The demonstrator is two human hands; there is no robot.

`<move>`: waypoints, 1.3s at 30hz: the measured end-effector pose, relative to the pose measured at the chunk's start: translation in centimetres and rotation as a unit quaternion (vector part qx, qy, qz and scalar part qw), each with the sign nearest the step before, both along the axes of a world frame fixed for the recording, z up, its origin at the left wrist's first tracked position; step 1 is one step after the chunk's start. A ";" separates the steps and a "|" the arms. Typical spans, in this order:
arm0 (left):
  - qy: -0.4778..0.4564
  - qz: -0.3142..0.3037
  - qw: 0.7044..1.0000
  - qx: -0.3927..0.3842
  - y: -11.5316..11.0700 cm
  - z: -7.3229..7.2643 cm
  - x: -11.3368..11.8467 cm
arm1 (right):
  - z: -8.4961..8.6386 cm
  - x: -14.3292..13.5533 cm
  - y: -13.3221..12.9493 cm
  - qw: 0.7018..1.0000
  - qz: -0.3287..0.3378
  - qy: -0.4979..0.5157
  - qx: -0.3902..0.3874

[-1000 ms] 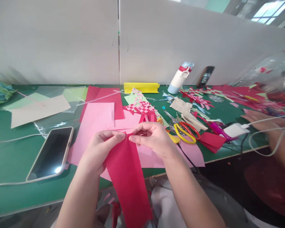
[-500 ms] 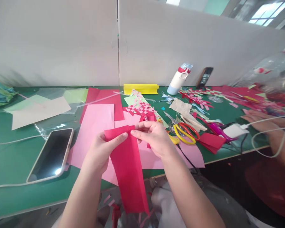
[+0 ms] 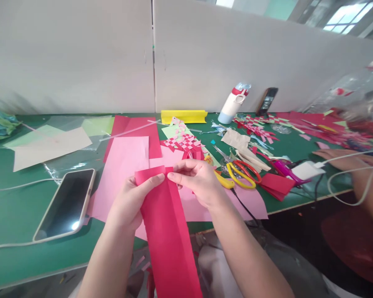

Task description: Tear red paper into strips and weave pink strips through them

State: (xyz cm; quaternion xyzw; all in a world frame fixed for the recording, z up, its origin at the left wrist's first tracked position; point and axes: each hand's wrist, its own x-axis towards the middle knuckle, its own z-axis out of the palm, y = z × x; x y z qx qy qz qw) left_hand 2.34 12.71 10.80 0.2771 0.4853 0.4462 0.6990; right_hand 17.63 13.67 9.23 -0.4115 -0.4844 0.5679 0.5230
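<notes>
The left hand [image 3: 128, 201] and right hand [image 3: 199, 184] each pinch the far end of the red strip [image 3: 170, 236] between thumb and fingers. It extends past the near edge of the table [image 3: 12, 219]. Scissors [image 3: 225, 157] lie right.

The left hand [image 3: 128, 203] pinches, the left forearm [image 3: 107, 254] pointing toward one o'clock. The right hand [image 3: 199, 180] pinches just beside it, the right forearm [image 3: 247, 252] toward eleven.
</notes>
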 end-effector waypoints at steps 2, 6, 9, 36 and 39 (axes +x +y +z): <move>-0.007 -0.007 1.000 -0.001 0.0 0.1 0.0 | -0.1 0.0 0.0 1.000 0.002 0.007 0.003; -0.017 -0.010 1.000 0.000 -0.2 0.1 -0.1 | -0.2 0.1 0.1 1.000 0.009 0.009 0.007; -0.012 -0.014 1.000 -0.001 -0.1 0.1 -0.1 | -0.2 0.2 0.1 1.000 0.013 0.003 -0.006; -0.019 -0.019 1.000 -0.004 0.3 -0.2 -0.6 | -0.2 0.1 -0.1 0.998 0.042 0.017 -0.042; -0.012 -0.020 1.000 -0.007 0.2 -0.1 -0.5 | -0.2 0.0 0.0 0.998 0.043 0.030 -0.044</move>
